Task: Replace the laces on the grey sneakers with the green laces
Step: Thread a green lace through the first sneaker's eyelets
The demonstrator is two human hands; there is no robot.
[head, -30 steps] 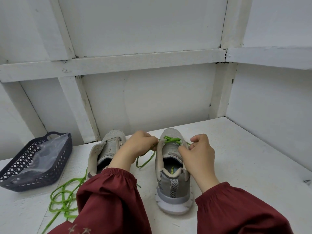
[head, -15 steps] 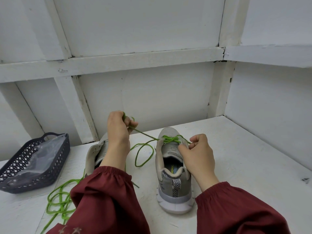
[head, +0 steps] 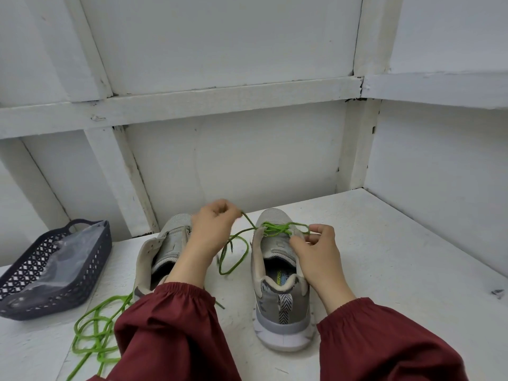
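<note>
Nearest you, both dark-red sleeves (head: 170, 325) cover the front edge of the white-painted bench (head: 398, 270). By the front-left edge a loose green cord lace (head: 93, 334) lies in a tangled coil, untouched; prob. meant for the other shoe.

Next out, mid-bench, the grey mesh sneaker w/ white sole (head: 283, 314) stands upright, heel toward you, toe toward the back edge. Your R hand (head: 316, 251) sits at its right eyelet row, thumb & forefinger closed on what looks like a loop of the green lace being threaded (head: 277, 228), other fingers curled. That lace crosses only the toe-end eyelets, so lacing looks early; the rows nearer you are bare. Your L hand (head: 211, 229) is lifted off the bench btwn the two shoes, fingertips pinched on the free strand, which runs taut to the left eyelets. The slack droops in a loop btwn the shoes.

Handling: the lace is light, limp & thin, w/ no stiffness except prob. at the tip. Hold it close to the tip to poke it through, or it buckles. Pull evenly; the shoe is light & may slide unless the R hand pins it.

Left of it is the second grey sneaker (head: 165, 243), no lace visible, partly behind your L wrist. At the left edge a dark perforated plastic basket (head: 41, 307) holds a clear plastic bag (head: 63, 259). Beyond is the white panelled wall (head: 233, 160).
</note>
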